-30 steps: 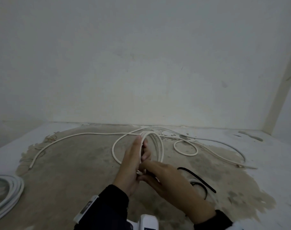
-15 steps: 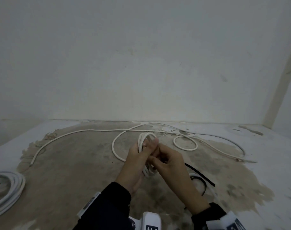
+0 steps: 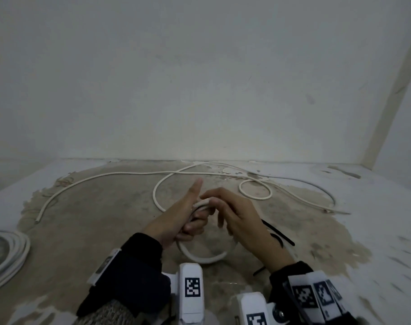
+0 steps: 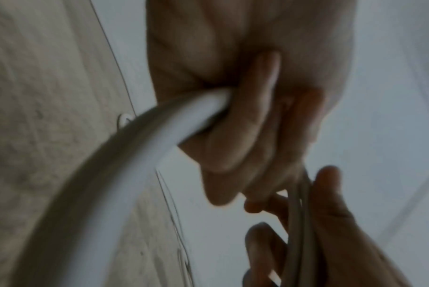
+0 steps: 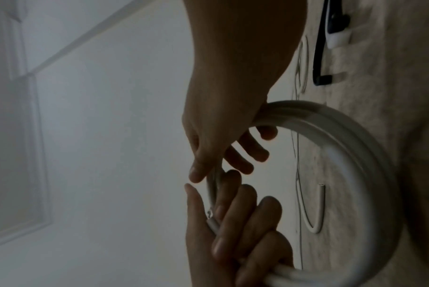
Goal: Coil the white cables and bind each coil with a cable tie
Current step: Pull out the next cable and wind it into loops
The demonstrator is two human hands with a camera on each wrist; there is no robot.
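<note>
With the left hand (image 3: 176,221) curled round the coil (image 3: 203,256) and the right hand (image 3: 237,216) pinching its cut end, a slack grip could let loops spring apart.

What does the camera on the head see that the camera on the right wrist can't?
Only the head view shows the finished cable bundle lying at the far left of the floor, and the long loose cable snaking along the wall. Only the right wrist view shows the cut end of the cable lying between the fingers of the left hand. Both show the two hands meeting on the white coil, the right hand touching it, and the black cable tie on the floor nearby.
</note>
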